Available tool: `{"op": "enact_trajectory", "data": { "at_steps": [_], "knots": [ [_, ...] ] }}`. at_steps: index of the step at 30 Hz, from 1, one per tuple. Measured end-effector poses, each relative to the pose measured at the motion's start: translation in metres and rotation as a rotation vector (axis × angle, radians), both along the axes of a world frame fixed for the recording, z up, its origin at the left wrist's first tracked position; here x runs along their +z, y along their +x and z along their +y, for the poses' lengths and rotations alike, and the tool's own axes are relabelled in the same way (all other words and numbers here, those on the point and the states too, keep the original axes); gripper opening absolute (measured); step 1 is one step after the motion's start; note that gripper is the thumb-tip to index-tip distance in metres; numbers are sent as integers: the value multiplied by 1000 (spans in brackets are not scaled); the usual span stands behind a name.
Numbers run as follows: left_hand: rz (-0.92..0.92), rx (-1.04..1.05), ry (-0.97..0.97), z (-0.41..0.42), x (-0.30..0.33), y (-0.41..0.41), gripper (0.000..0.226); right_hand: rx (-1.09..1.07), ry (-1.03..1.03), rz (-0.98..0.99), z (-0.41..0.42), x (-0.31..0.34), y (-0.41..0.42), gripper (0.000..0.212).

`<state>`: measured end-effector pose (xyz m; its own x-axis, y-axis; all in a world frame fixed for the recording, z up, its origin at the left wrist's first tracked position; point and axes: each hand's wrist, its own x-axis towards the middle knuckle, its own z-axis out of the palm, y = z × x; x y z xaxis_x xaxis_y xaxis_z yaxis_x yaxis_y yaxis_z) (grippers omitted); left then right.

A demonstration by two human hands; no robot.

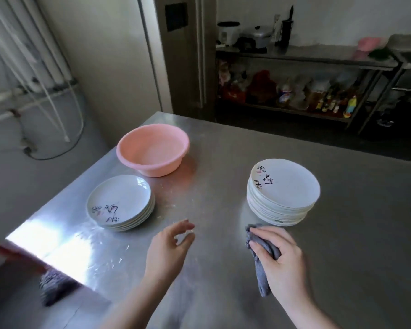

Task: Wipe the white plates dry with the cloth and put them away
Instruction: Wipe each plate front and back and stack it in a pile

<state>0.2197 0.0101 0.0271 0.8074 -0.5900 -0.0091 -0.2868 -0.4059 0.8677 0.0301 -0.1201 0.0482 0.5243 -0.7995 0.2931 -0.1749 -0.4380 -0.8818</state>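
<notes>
Two stacks of white plates with dark brush lettering stand on the steel table. The low stack is at the left, the taller stack at the right. My right hand grips a bunched grey cloth just in front of the taller stack, a little apart from it. My left hand hovers over the table between the stacks with relaxed fingers and holds nothing.
A pink plastic basin sits behind the low stack. Sunlight glares on the table's left corner. A red-edged object and a dark fuzzy thing lie below that corner. Steel shelving with pots and bottles lines the back wall.
</notes>
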Motion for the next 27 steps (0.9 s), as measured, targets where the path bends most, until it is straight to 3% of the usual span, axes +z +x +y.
{"op": "enact_trajectory", "data": {
  "at_steps": [11,23,27],
  "knots": [
    [-21,252,1,104,-3,97,21,162,-55,85,67,-7,122,33],
    [-106,145,309,155,-33,267,12,5,48,132,141,-23,264,40],
    [-32,114,313,145,-40,285,25,-41,36,168,150,-23,271,42]
  ]
}}
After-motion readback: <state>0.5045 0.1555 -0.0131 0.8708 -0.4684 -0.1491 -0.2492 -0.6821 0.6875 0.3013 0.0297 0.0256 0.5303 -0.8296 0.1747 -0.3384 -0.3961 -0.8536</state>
